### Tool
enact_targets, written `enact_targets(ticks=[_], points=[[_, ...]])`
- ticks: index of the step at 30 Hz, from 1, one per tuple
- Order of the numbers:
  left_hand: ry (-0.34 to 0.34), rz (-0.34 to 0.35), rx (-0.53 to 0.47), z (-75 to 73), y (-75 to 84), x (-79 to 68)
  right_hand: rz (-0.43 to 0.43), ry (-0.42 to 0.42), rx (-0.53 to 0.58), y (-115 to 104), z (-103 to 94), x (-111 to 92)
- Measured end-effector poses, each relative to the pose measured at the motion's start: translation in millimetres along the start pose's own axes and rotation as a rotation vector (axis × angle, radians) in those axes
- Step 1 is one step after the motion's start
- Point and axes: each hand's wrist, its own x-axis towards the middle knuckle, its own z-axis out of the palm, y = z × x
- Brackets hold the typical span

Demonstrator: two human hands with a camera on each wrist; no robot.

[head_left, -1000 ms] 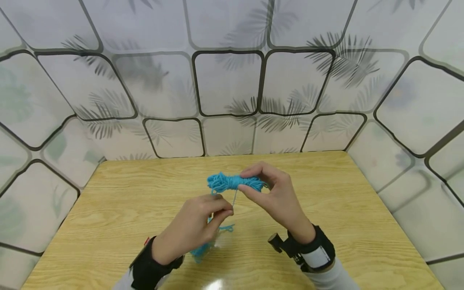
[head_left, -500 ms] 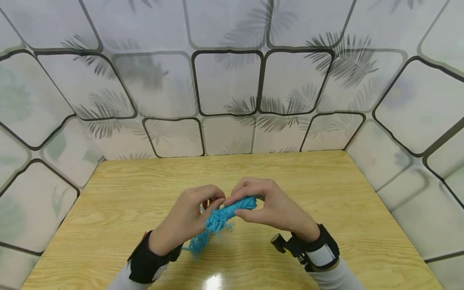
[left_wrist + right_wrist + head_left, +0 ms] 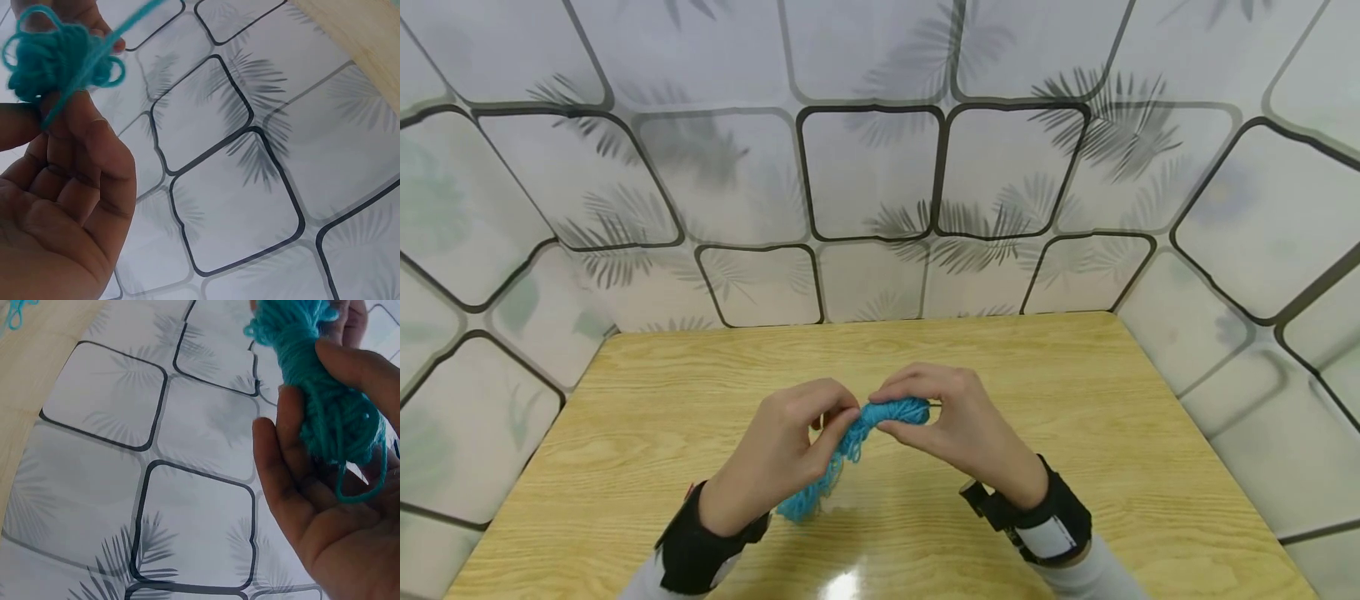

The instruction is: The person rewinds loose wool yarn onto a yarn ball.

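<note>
Probable winding: right hand [image 3: 970, 432] grips waisted blue yarn bundle [image 3: 895, 411], left hand [image 3: 781, 450] pinches thin blue strand [image 3: 127, 27]; next wrap should need tension.

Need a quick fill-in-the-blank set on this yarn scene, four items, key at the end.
1. Of the left hand and the right hand, the one gripping the wound part of the yarn bundle is the ____.
2. The lower clump of yarn shows nearer the person's ____ hand.
3. The strap on the left wrist is mostly ____ in colour.
4. Both hands are above a table with a ____-grain top.

Missing words: right; left; black; wood.
</note>
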Motion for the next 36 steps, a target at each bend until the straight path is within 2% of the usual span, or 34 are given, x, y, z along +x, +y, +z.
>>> enact_targets(ticks=[5, 13, 15, 19, 23, 27, 31, 36], points=[[0.011, 0.021, 0.028, -1.8, 5.2, -0.3, -0.016, 0.146, -0.071, 3, 1.9, 1], [-0.001, 0.106, -0.039, 4.9, 14.1, -0.8, -0.024, 0.348, -0.088, 4, 1.1, 3], [-0.012, 0.098, -0.061, 8.0, 14.8, -1.4, -0.015, 0.380, -0.048, 2, 0.9, 4], [-0.034, 0.060, -0.089, 12.7, 12.8, -2.9, -0.004, 0.394, 0.142, -1, 0.1, 3], [-0.053, 0.039, -0.108, 15.1, 6.7, -2.6, -0.037, 0.347, 0.316, -3, -2.1, 3], [-0.082, -0.020, -0.155, 12.9, -0.6, -0.9, -0.112, 0.218, 0.390, -5, -5.6, 2], [-0.057, -0.059, -0.168, 5.9, -7.3, 1.3, -0.149, 0.044, 0.397, -7, -8.4, 1], [-0.018, -0.034, -0.171, -2.3, -10.2, 4.6, -0.132, -0.142, 0.389, -6, -8.3, 1]])
